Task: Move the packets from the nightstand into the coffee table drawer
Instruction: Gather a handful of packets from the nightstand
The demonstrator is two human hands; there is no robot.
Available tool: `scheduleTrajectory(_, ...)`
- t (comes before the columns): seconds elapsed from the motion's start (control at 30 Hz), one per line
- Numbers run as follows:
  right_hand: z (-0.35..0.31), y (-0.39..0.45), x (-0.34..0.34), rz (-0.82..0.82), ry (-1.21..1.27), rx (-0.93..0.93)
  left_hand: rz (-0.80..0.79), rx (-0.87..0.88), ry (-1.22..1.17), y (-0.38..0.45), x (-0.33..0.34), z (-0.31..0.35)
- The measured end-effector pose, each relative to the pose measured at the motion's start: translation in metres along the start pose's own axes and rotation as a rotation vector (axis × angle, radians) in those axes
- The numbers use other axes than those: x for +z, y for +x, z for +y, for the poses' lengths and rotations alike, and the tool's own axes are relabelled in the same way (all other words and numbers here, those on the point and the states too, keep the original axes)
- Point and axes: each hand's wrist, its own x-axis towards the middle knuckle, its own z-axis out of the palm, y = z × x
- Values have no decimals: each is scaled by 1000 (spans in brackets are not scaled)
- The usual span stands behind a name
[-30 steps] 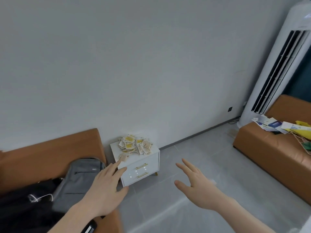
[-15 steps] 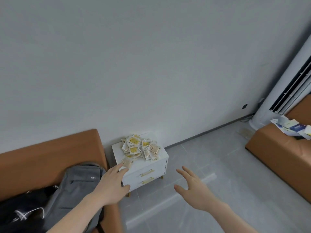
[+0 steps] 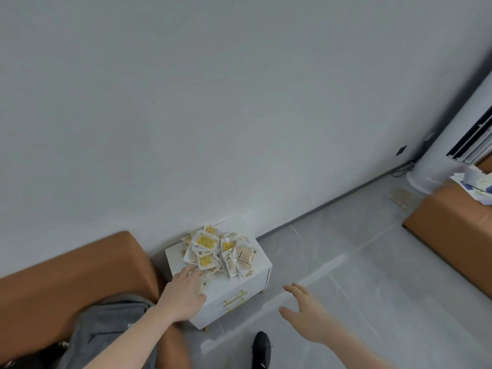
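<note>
Compared with half a second ago, the left hand (image 3: 183,295) has come forward onto the white nightstand (image 3: 259,282): then its fingertips were only at the near left corner, touching a lone packet, and now the palm lies flat over the top's front left part, fingers straight and together, pointing toward 1 o'clock and reaching the near edge of the packets (image 3: 221,251); a stray packet (image 3: 203,286) peeks out from under the fingers, and whether they press it or merely cover it cannot be told. The view has also closed in, so the nightstand looks larger and sits nearer the frame's middle. Going left to right: a tan sofa (image 3: 66,275) with a grey backpack (image 3: 106,331) on its seat at 8 o'clock, then the nightstand against the wall, then the right hand (image 3: 308,315) at 5 o'clock of the nightstand, over the grey floor, fingers spread and loose, holding nothing, much as before. The packets lie in a loose heap on the nightstand's top, toward its back; the heap's long axis runs from 10 o'clock to 4 o'clock, and single packets point every way, yellow-faced ones at the left, clear beige ones at the right. A black shoe (image 3: 262,347) shows at 6 o'clock, and a second tan sofa (image 3: 452,230) with papers stands at 3 o'clock
</note>
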Motion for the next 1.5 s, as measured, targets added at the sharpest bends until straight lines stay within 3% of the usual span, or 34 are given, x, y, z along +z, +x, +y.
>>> scheduleTrajectory(0.3,-23,149,-8,-139,10,87,-43,-75,3,114,-5,-25)
scheduleTrajectory(0.63,-23,264,17,-112,60,239,-137,-43,147,247,-1,-61)
scheduleTrajectory(0.93,7,371,76,-30,85,297,-123,50,286,369,57,-103)
scheduleTrajectory(1.33,31,464,150,105,89,291,-96,151,333,428,128,-146)
scheduleTrajectory(1.5,35,474,161,180,52,318,50,191,266,428,136,-152)
